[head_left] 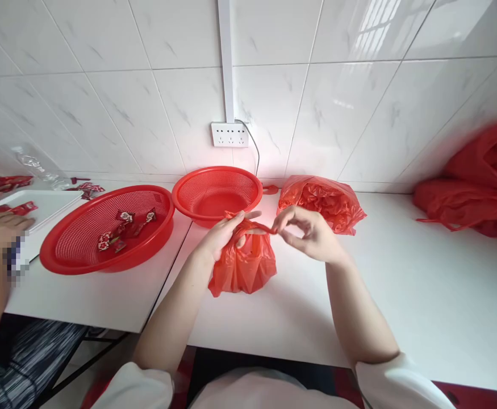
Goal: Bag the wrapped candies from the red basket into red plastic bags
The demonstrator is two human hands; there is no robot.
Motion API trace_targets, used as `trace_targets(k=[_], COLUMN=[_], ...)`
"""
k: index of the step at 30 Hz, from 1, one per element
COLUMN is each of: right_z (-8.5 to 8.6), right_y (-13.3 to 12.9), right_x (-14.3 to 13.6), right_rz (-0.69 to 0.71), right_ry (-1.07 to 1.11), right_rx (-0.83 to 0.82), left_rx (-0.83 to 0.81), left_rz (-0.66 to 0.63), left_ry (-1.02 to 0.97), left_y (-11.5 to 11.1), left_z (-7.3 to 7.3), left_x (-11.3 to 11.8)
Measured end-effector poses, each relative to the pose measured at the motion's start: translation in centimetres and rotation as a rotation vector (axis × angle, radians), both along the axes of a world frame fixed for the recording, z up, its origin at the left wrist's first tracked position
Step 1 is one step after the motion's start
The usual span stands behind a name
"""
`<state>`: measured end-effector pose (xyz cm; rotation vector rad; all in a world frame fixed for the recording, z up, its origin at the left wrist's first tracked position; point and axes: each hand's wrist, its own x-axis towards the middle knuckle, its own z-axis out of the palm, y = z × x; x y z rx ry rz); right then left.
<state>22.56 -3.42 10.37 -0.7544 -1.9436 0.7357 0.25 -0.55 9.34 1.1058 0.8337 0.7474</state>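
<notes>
**Judged partway, going by a gathered top**

Find red plastic bag [243, 270] upright on white tabletop [401, 284], directly before the person and just in front of round red basket [218, 201]. Observe left hand [223, 236] half curled about the gathered top, keeping hold of the plastic (some fingers partly lost behind the folds). Observe right hand [310, 233] with thumb and forefinger pinched on the end of a twisted red strip [267, 228], other fingers loosely bent. Note strip drawn sideways from the bag's top, taut-looking, spanning the space between the 2 hands.

Count as done the gathering of the top. Judge bag to be holding something, from its bulging sides; cannot tell what. Cannot confirm any finished knot; judge that part outstanding.

Record also larger red basket [82, 233] to the left, with wrapped pieces [125, 216] inside; crumpled red bundle [329, 199] near the wall, behind right hand; and, far left, co-worker's hand [5, 224] at white tray [56, 200].
</notes>
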Motion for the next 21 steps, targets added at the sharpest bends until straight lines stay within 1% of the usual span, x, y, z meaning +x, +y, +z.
trace_targets(k=[2, 4, 5, 7, 8, 9, 10, 12, 13, 14, 15, 16, 18, 21], right_z=[0.3, 0.4, 0.3, 0.0, -0.3, -0.7, -1.1, -1.9, -2.3, -2.6, -3.0, -3.2, -3.6, -3.6], right_y=[-0.6, -0.7, -0.6, 0.0, 0.4, 0.9, 1.3, 2.2, 2.5, 2.8, 3.1, 3.3, 3.7, 4.0], right_x=[0.2, 0.2, 0.1, -0.2, -0.5, -0.8, -1.1, -1.8, -2.1, -2.3, -2.4, -2.4, -2.3, -1.9], right_rz=[0.159, 0.224, 0.223, 0.159, 0.111, 0.076, 0.072, 0.137, 0.170, 0.185, 0.184, 0.179, 0.181, 0.212], right_ry=[-0.188, -0.285, -0.261, -0.078, 0.045, 0.161, 0.245, 0.277, 0.247, 0.216, 0.193, 0.184, 0.202, 0.268], right_rx=[-0.016, -0.042, -0.061, -0.100, -0.120, -0.149, -0.197, -0.338, -0.406, -0.459, -0.493, -0.510, -0.503, -0.443], left_rx=[-0.105, -0.102, -0.060, 0.081, 0.186, 0.321, 0.487, 0.859, 1.027, 1.153, 1.226, 1.247, 1.194, 1.122], left_rz=[-0.032, -0.065, -0.085, -0.142, -0.153, -0.133, -0.080, 0.058, 0.111, 0.142, 0.157, 0.169, 0.207, 0.279], left_ry=[-0.138, -0.181, -0.150, 0.014, 0.135, 0.264, 0.386, 0.541, 0.550, 0.511, 0.439, 0.359, 0.233, 0.178], left_y=[0.3, 0.2, 0.0, -0.8, -1.2, -1.7, -2.0, -2.4, -2.5, -2.4, -2.2, -2.0, -1.6, -1.4], left_z=[-0.7, -0.9, -0.9, -0.5, -0.3, -0.1, -0.1, -0.2, -0.6, -1.0, -1.6, -2.2, -3.4, -4.7], left_x=[0.1, 0.3, 0.3, 0.4, 0.5, 0.5, 0.6, 0.8, 1.0, 1.2, 1.3, 1.5, 1.7, 1.9])
